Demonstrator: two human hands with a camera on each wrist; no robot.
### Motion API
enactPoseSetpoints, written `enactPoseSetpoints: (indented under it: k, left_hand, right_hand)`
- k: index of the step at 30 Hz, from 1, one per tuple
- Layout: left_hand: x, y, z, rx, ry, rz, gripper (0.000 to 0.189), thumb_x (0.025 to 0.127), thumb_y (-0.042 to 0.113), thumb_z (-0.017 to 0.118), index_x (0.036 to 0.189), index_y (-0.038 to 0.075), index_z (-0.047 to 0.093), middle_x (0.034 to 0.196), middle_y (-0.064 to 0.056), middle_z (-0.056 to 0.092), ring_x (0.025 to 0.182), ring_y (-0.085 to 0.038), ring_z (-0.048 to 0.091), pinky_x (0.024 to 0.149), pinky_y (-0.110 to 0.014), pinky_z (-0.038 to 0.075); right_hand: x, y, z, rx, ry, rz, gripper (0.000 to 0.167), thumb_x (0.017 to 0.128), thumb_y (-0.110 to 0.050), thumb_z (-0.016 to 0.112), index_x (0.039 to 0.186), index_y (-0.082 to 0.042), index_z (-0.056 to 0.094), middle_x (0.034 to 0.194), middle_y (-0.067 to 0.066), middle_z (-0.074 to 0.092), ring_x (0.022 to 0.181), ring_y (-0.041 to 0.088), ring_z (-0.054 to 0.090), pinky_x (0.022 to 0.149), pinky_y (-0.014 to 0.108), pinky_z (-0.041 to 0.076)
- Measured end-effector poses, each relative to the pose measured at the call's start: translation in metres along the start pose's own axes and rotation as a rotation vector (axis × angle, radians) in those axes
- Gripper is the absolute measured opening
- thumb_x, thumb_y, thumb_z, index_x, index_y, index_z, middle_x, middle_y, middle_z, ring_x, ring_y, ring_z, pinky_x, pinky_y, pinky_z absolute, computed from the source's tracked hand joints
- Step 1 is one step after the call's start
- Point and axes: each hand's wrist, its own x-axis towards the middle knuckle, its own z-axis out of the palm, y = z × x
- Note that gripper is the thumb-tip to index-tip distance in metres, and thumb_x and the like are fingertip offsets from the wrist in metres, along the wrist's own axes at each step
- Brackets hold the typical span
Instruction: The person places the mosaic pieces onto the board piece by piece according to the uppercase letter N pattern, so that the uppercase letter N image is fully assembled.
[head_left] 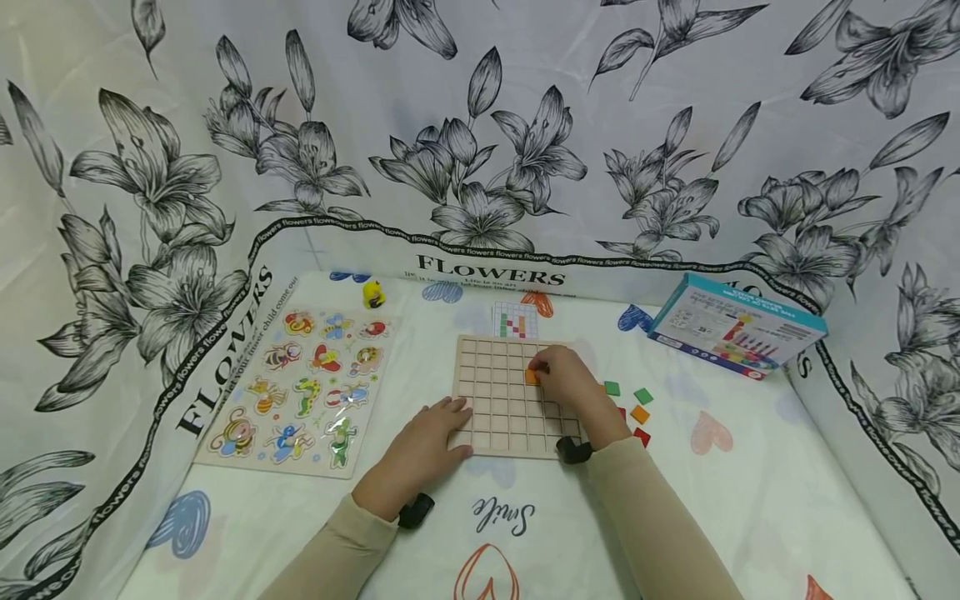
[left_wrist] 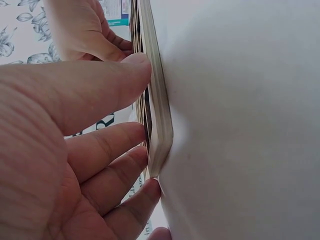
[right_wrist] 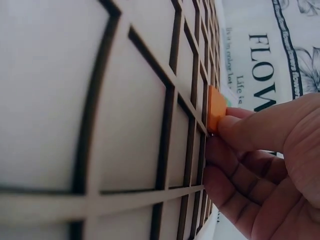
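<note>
A wooden grid board [head_left: 495,429] lies flat on the cloth between the hands. My right hand [head_left: 567,379] pinches an orange square tile [right_wrist: 215,110] between thumb and fingers, over the board's upper right part. In the right wrist view the tile is tilted up against the grid lines. At the board's lower left corner, my left hand [head_left: 427,443] rests with fingers fairly straight. Its thumb and fingertips touch the board's edge [left_wrist: 161,115] in the left wrist view. A card with a coloured grid pattern [head_left: 514,320] lies just behind the board.
Loose green tiles [head_left: 612,388], an orange tile [head_left: 640,414] and red tiles [head_left: 642,437] lie right of the board. A box [head_left: 738,325] stands at the back right. On the left lie an insect puzzle board [head_left: 300,396] and a small yellow toy [head_left: 373,293].
</note>
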Motion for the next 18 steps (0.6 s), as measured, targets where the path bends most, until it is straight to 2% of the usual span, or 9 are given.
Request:
enactPoseSetpoints:
  k: [4, 8, 13, 15, 18]
  left_hand:
    - [0.0, -0.001, 0.001, -0.002, 0.0, 0.0, 0.059, 0.097, 0.023, 0.083, 0.15, 0.003, 0.065, 0.166, -0.014, 0.054, 0.16, -0.04, 0.043, 0.133, -0.062, 0.032]
    - [0.002, -0.002, 0.002, 0.0, 0.002, 0.001, 0.06, 0.097, 0.023, 0.084, 0.15, 0.003, 0.065, 0.166, -0.014, 0.054, 0.16, -0.039, 0.043, 0.133, -0.062, 0.032]
    - [0.003, -0.003, 0.003, 0.001, 0.007, 0.004, 0.061, 0.096, 0.023, 0.084, 0.15, 0.002, 0.065, 0.165, -0.014, 0.055, 0.159, -0.039, 0.044, 0.132, -0.063, 0.033]
    - [0.002, -0.003, 0.003, 0.003, 0.009, 0.003, 0.061, 0.096, 0.023, 0.084, 0.151, 0.003, 0.065, 0.165, -0.014, 0.055, 0.159, -0.039, 0.044, 0.132, -0.062, 0.033]
    - [0.002, -0.003, 0.003, 0.002, 0.009, -0.001, 0.061, 0.097, 0.023, 0.084, 0.151, 0.003, 0.064, 0.165, -0.013, 0.055, 0.159, -0.039, 0.043, 0.133, -0.062, 0.033]
  right_hand:
    - [0.0, -0.003, 0.001, 0.002, 0.006, 0.028, 0.013, 0.106, -0.008, 0.07, 0.11, -0.008, 0.082, 0.123, 0.012, 0.073, 0.113, 0.028, 0.062, 0.106, 0.047, 0.058]
    - [-0.002, -0.002, 0.001, 0.005, 0.024, 0.017, 0.013, 0.106, -0.008, 0.07, 0.111, -0.008, 0.082, 0.12, 0.011, 0.073, 0.11, 0.028, 0.062, 0.104, 0.047, 0.058]
    - [-0.021, 0.011, -0.009, 0.067, 0.129, 0.036, 0.02, 0.108, -0.011, 0.067, 0.123, -0.007, 0.08, 0.123, 0.012, 0.073, 0.106, 0.027, 0.064, 0.096, 0.047, 0.06]
    - [-0.035, 0.022, -0.018, 0.085, 0.172, 0.085, 0.025, 0.109, -0.012, 0.065, 0.129, -0.006, 0.078, 0.126, 0.013, 0.072, 0.105, 0.029, 0.066, 0.093, 0.047, 0.061]
    - [-0.059, 0.044, -0.033, 0.101, 0.179, 0.232, 0.031, 0.109, -0.016, 0.064, 0.137, -0.005, 0.073, 0.134, 0.017, 0.069, 0.108, 0.032, 0.065, 0.093, 0.05, 0.061]
